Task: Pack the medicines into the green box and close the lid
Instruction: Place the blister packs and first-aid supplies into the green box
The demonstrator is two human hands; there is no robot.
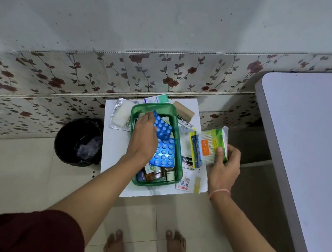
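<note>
The green box [179, 156] stands open on a small white table [117, 150]. Inside it lie blue blister strips [165, 150] and, at the near end, small bottles [156, 173]. My left hand [143, 137] reaches into the box, its fingers on a blue blister strip and something white at the far end. Right of the box, my right hand [225, 166] grips a green pack of cotton buds [212, 144] lifted above the table, with a yellow-and-blue packet [195, 147] beside it. A plaster box [189, 173] lies under them.
A silver foil pack [119, 116], a brown carton [183, 111], a tube [185, 122] and a white-green carton [156, 99] lie around the box. A black bin [80, 141] stands left of the table. A large white tabletop [314, 150] fills the right. My bare feet [146, 250] are below.
</note>
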